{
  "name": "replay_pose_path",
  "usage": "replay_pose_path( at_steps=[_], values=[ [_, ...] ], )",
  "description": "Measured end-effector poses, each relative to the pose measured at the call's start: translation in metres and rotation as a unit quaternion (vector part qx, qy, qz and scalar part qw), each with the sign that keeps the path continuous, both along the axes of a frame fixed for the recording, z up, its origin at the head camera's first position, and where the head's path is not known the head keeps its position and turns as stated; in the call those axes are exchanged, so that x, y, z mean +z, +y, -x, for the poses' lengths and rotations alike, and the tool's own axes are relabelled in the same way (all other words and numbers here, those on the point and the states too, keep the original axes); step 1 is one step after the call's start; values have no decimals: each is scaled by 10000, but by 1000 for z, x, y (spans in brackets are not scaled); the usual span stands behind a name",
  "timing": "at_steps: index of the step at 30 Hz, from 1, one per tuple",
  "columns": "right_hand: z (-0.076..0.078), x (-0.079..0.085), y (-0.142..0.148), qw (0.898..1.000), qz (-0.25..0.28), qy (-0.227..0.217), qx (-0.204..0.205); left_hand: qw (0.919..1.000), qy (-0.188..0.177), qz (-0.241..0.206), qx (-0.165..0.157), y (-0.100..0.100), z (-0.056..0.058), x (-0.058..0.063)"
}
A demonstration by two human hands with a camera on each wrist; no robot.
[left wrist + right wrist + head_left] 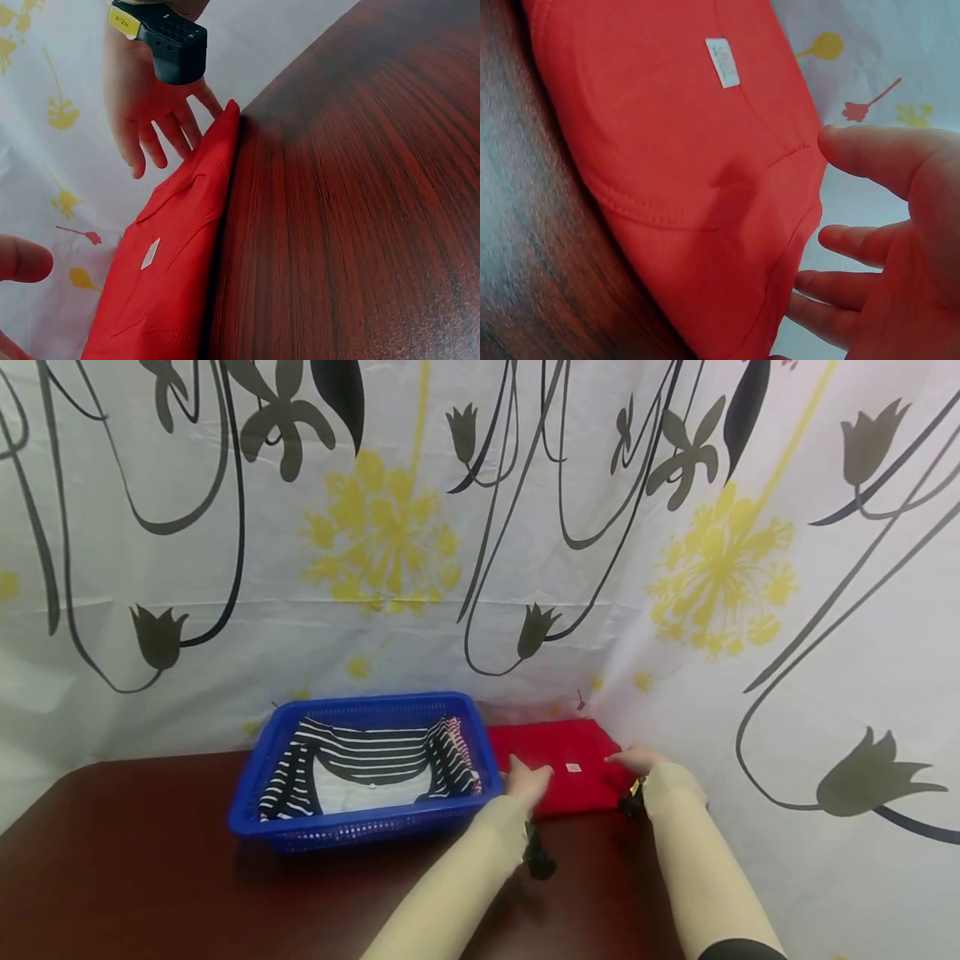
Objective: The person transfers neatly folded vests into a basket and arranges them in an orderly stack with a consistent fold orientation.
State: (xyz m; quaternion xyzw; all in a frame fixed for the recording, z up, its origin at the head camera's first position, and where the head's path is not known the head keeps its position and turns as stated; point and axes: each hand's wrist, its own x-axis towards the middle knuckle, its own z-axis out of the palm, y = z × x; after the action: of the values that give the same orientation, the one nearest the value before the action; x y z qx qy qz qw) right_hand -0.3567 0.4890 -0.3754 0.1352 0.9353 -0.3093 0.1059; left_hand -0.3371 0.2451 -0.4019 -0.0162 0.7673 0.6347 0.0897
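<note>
A folded red garment (551,739) with a small white label lies flat on the table, right of the blue basket. At its left end is my left hand (528,783), thumb and fingers spread; only part of that hand (22,259) enters the left wrist view. My right hand (637,760) is at the garment's right end. In the right wrist view its fingers (847,289) are extended along the edge of the red cloth (667,135), not curled round it. Whether the fingertips touch the cloth cannot be told.
The blue plastic basket (367,828) holds a black-and-white striped garment (375,752) with a pale middle, plus some red-patterned cloth at its right side. Behind the dark wooden table (135,860) hangs a white flower-patterned curtain (570,568), which also runs along the right side.
</note>
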Motion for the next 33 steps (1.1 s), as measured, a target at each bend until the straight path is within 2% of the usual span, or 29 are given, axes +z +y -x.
replay_pose_path(
  at_steps=[7, 16, 19, 21, 24, 27, 29, 33],
  values=[
    [-5, 0, 5, 9998, 96, -133, -90, 9999, -110, -119, 44, 0, -2, 0],
    [-13, -2, 11, 10000, 49, 42, -28, 9978, -470, -466, 5, -5, -4, 4],
    [-6, -14, 26, 9998, 37, 181, 64, 9963, -608, -612, 2, -6, -5, 5],
    [6, -28, 47, 9987, 52, 418, 300, 9952, -619, -764, 19, -7, -5, 5],
    [13, -36, 61, 9980, -30, 453, 437, 9929, -585, -1034, 21, -6, -4, 4],
    [5, -29, 53, 9988, -26, 397, 301, 9916, -497, -1196, 33, -6, -5, 1],
    [-10, -14, 38, 9995, -86, 263, 159, 9912, -462, -1238, 41, -6, -6, -1],
    [-27, 2, 23, 9997, -183, 127, 39, 9923, -378, -1180, 62, -5, -6, -3]
  ],
)
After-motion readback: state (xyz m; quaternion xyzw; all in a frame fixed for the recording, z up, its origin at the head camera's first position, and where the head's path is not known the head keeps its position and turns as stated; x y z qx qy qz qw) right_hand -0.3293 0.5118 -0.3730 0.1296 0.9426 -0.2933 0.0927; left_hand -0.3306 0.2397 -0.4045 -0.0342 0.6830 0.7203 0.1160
